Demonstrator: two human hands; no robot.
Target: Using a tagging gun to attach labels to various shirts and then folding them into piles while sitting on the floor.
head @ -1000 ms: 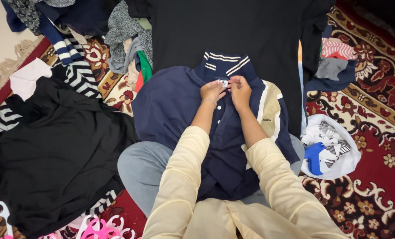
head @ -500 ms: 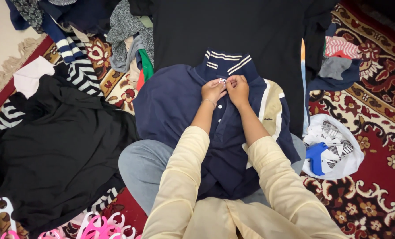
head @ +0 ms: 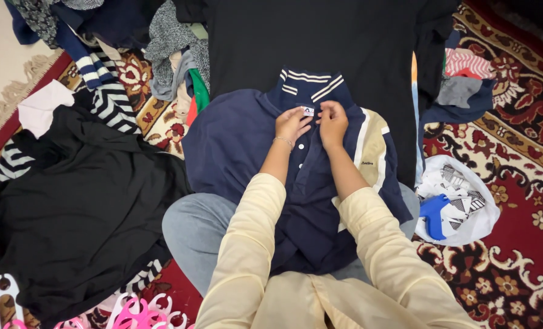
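I saw a red patterned carpet [head: 521,201] covered in clothes: a black shirt [head: 344,42] at the far side, a black garment [head: 77,213] heaped at the left. The navy polo shirt [head: 235,140] lay over the person's lap, collar far. Both forearms reached forward and met at the collar. The left hand [head: 291,125] and right hand [head: 333,123] each pinched the placket just below the small label [head: 308,111], fingers closed on cloth.
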